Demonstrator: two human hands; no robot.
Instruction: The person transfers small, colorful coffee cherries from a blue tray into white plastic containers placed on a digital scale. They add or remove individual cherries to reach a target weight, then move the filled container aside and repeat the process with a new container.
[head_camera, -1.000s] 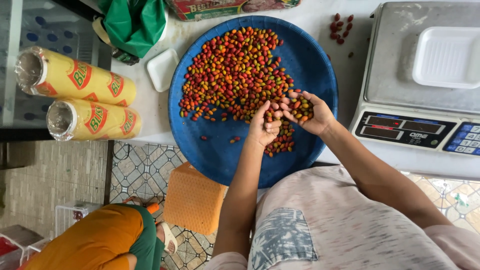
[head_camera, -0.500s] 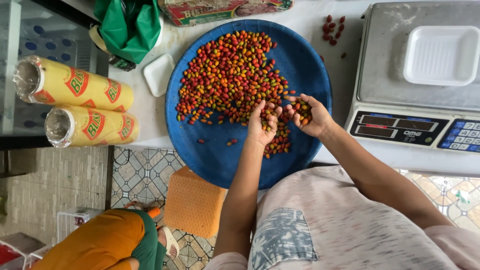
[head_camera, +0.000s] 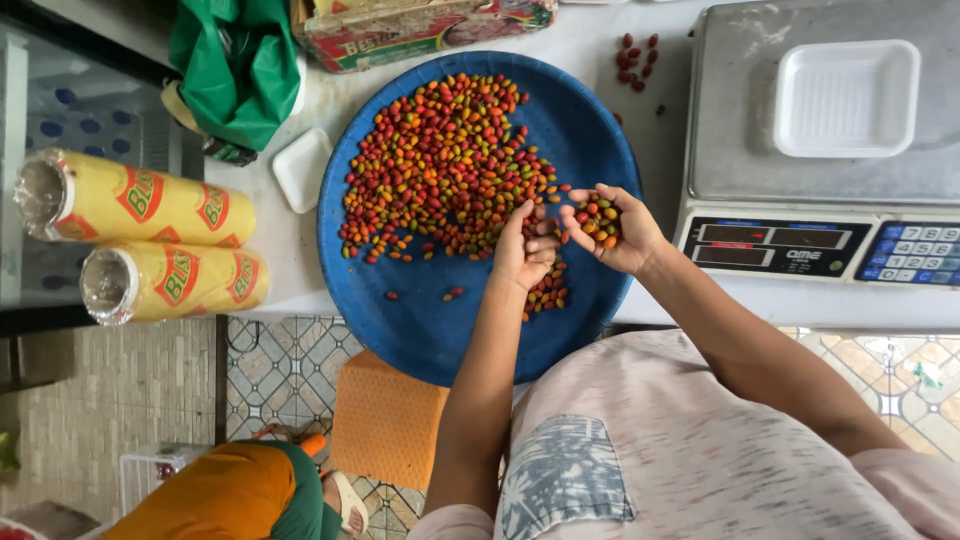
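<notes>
A round blue tray (head_camera: 420, 330) on a white counter holds a heap of small red, orange and green oval fruits (head_camera: 440, 170). My right hand (head_camera: 612, 232) is cupped palm up over the tray's right side, with several of these fruits in its palm. My left hand (head_camera: 522, 252) is palm down right beside it. Its fingers are bent over fruits at the heap's near edge, fingertips close to my right palm. What sits under those fingers is hidden. A few stray fruits (head_camera: 452, 293) lie on the bare blue.
A grey digital scale (head_camera: 760, 150) with an empty white foam tray (head_camera: 846, 98) stands at the right. Two yellow film rolls (head_camera: 150, 240), a green bag (head_camera: 232, 70), a small white tray (head_camera: 300, 168), a printed box (head_camera: 420, 28) and loose red fruits (head_camera: 634, 62) surround the tray. Below are an orange stool (head_camera: 385, 420) and a person in orange (head_camera: 225, 495).
Both hands stay at the heap's near right edge. My left fingers have shifted slightly toward my right palm, and the view has drifted a little.
</notes>
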